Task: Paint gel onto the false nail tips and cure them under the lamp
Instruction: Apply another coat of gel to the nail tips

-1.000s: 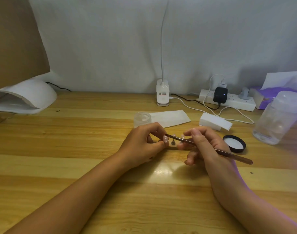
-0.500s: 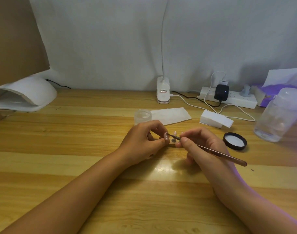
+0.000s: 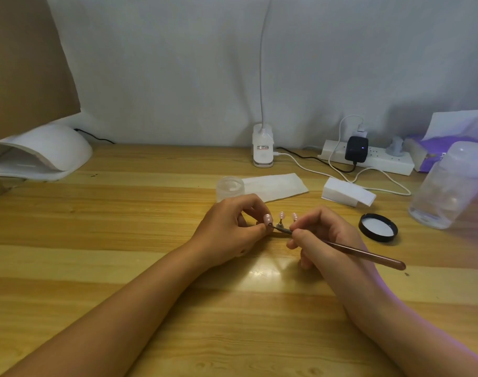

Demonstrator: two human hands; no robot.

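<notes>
Left hand (image 3: 230,229) pinching, right hand (image 3: 324,238) curled in writing grip

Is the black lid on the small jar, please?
No, the black lid lies on the table, well apart from the small jar.
</notes>
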